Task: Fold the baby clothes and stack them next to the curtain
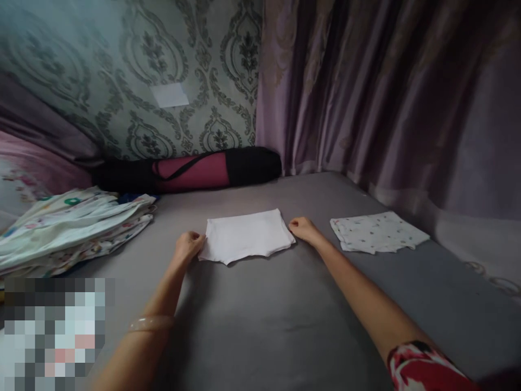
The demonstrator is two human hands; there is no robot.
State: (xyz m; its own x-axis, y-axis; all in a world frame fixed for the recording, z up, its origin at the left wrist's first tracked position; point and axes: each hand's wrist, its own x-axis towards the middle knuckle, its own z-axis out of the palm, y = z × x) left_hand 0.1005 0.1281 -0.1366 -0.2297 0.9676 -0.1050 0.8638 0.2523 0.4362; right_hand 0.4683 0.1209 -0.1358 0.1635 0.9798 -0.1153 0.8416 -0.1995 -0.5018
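A small white garment (pixel 248 236), folded flat, lies on the grey bed sheet (pixel 252 315) in front of me. Its lower edge is uneven, with pointed corners. At its left edge, my left hand (pixel 190 245) is closed in a pinch on the cloth. My right hand (pixel 304 229) is beside the right edge, fingers curled and pressed together; whether they hold a bit of cloth I cannot tell. Further right is a folded white garment with small dark prints (pixel 378 232), which neither hand touches.
Several printed clothes (pixel 77 228) are piled at the left. A long black and pink bag (pixel 195 171) lies along the patterned wall (pixel 203 81). Purple curtains (pixel 342 81) hang at the back right. A blurred-out patch covers the lower left corner.
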